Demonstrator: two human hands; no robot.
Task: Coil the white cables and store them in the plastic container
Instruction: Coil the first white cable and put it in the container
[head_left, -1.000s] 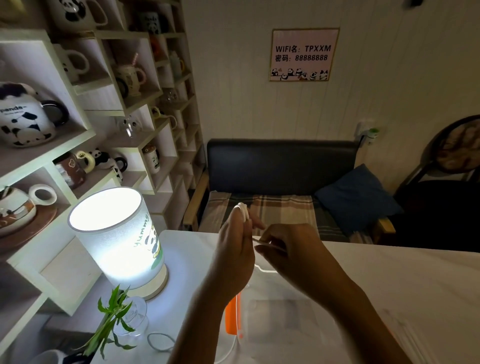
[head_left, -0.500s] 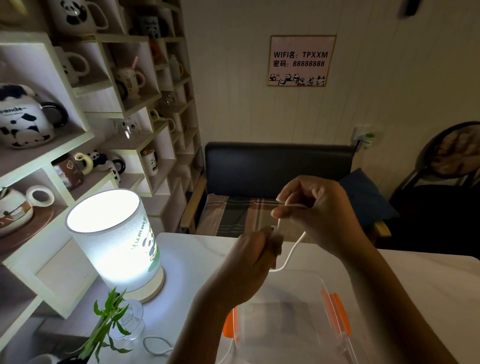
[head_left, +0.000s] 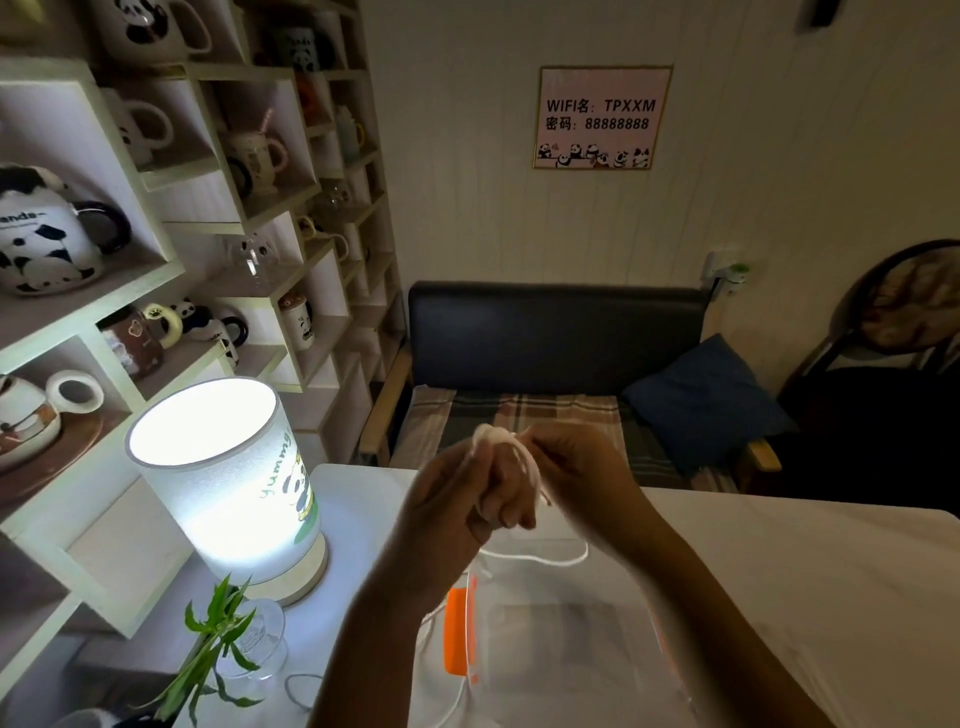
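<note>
Light, limp white cable at frame centre, looped over left hand, right hand fingers pinching strand; best gripped at bundled loops above plastic container.

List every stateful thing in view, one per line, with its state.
Table lamp: switched on, glowing.
White cable: partly coiled in both hands, the rest trailing down to the table.
Plastic container: on the table below the hands; whether lidded, cannot tell.
Orange latch: on the container's left side, hanging down.
Left hand: closed on the coil.
Right hand: pinching the cable.
</note>
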